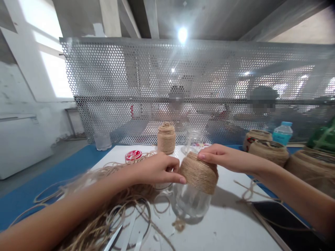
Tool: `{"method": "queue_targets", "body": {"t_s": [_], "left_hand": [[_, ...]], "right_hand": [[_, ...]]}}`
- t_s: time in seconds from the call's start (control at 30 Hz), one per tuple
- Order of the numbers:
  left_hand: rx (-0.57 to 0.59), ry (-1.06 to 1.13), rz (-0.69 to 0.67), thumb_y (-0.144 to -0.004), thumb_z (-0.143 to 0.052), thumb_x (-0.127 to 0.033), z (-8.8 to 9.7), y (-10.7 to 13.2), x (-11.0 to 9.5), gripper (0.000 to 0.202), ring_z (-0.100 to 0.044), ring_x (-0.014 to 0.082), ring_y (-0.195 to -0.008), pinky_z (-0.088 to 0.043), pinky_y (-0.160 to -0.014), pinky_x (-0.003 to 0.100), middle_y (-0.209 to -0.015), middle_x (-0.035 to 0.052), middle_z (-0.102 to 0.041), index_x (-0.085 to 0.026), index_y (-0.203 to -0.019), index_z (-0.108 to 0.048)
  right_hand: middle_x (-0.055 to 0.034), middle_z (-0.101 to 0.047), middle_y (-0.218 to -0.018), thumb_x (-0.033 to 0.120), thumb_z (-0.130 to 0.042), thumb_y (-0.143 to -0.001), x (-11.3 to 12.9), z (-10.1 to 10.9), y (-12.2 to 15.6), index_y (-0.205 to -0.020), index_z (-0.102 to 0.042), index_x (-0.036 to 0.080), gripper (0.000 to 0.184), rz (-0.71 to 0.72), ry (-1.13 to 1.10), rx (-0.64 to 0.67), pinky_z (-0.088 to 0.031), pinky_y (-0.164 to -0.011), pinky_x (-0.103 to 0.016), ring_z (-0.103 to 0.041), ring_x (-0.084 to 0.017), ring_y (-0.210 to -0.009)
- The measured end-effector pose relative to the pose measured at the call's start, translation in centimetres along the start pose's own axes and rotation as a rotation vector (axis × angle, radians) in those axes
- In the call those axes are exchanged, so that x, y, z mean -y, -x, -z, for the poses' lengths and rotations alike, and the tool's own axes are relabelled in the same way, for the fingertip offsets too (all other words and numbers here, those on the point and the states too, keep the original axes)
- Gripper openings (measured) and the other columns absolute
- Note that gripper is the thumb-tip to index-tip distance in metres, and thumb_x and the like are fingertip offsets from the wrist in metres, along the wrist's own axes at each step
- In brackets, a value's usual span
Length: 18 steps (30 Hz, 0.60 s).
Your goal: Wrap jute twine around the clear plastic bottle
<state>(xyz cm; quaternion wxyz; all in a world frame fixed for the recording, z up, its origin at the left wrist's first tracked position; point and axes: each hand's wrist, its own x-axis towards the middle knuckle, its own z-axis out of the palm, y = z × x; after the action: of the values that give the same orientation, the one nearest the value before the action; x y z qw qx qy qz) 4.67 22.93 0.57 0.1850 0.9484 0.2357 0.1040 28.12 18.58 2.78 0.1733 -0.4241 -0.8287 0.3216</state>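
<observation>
White board lies bare between the dark phone and half-wrapped jar, which left hand and right hand both grasp.

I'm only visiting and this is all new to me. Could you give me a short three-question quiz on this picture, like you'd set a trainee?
1. Short answer: the left grip and the right grip both touch one jar. Which is nearer its top?

2. True or false: twine covers that jar from top to bottom.

3. Multiple choice: a bottle of blue liquid stands on the right. What colour is its cap?
A. Red
B. Blue
C. White

Key:
1. The right.
2. False; below the twine, clear glass shows.
3. B.
</observation>
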Motion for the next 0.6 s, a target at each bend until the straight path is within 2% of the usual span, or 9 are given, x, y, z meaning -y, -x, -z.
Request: {"method": "queue_targets", "body": {"t_s": [0.07,0.17,0.37,0.43,0.53,0.6], "left_hand": [[0.043,0.065,0.090,-0.071,-0.056,-0.059,-0.1,-0.1,0.2,0.045,-0.043,0.0103,-0.054,-0.026,-0.047,0.019,-0.060,-0.0029,-0.048,-0.016,-0.087,-0.055],[0.120,0.171,0.103,-0.072,-0.054,-0.060,-0.3,-0.1,0.5,0.056,-0.042,0.0105,-0.053,-0.027,-0.048,0.019,-0.063,-0.0028,-0.047,-0.017,-0.107,-0.050],[0.138,0.355,0.111,-0.072,-0.055,-0.058,-1.2,-0.2,0.2,0.059,-0.033,0.0085,-0.049,-0.022,-0.045,0.020,-0.056,-0.0063,-0.036,-0.015,-0.111,-0.050],[0.096,0.370,0.142,-0.070,-0.057,-0.057,-1.5,-0.3,-0.3,0.058,-0.031,0.0081,-0.049,-0.021,-0.045,0.020,-0.056,-0.0067,-0.034,-0.015,-0.109,-0.052],[-0.021,0.299,0.228,-0.068,-0.058,-0.058,-1.9,-0.3,-1.3,0.054,-0.034,0.0088,-0.050,-0.022,-0.046,0.020,-0.057,-0.0057,-0.037,-0.016,-0.102,-0.056],[-0.085,0.231,0.286,-0.065,-0.058,-0.062,-2.1,-0.3,-1.8,0.055,-0.036,0.0095,-0.050,-0.023,-0.046,0.021,-0.058,-0.0048,-0.040,-0.016,-0.095,-0.058]], "right_hand": [[0.0016,-0.041,-0.064,0.051,-0.033,-0.087,-0.1,0.1,0.0,-0.067,-0.052,0.013,0.047,0.038,-0.014,0.031,-0.033,-0.056,-0.024,-0.037,-0.010,-0.059],[0.0016,-0.042,-0.065,0.049,-0.033,-0.088,-0.1,0.3,-0.1,-0.066,-0.050,0.014,0.045,0.086,0.007,0.057,-0.034,-0.059,-0.025,-0.039,-0.010,-0.062],[0.0021,-0.043,-0.063,0.049,-0.035,-0.087,0.1,0.8,0.3,-0.063,-0.051,0.015,0.044,0.088,0.031,0.089,-0.033,-0.057,-0.024,-0.039,-0.010,-0.061],[0.0010,-0.046,-0.063,0.050,-0.035,-0.086,0.4,0.6,0.4,-0.063,-0.052,0.015,0.046,0.028,0.057,0.009,-0.034,-0.058,-0.025,-0.041,-0.011,-0.062],[0.0002,-0.048,-0.064,0.053,-0.033,-0.086,0.7,-0.2,0.3,-0.064,-0.054,0.016,0.048,-0.085,0.110,-0.180,-0.032,-0.055,-0.025,-0.040,-0.012,-0.059],[0.0008,-0.046,-0.062,0.055,-0.033,-0.085,0.7,-0.9,0.0,-0.064,-0.054,0.016,0.049,-0.117,0.123,-0.214,-0.030,-0.052,-0.025,-0.037,-0.011,-0.057]]}}
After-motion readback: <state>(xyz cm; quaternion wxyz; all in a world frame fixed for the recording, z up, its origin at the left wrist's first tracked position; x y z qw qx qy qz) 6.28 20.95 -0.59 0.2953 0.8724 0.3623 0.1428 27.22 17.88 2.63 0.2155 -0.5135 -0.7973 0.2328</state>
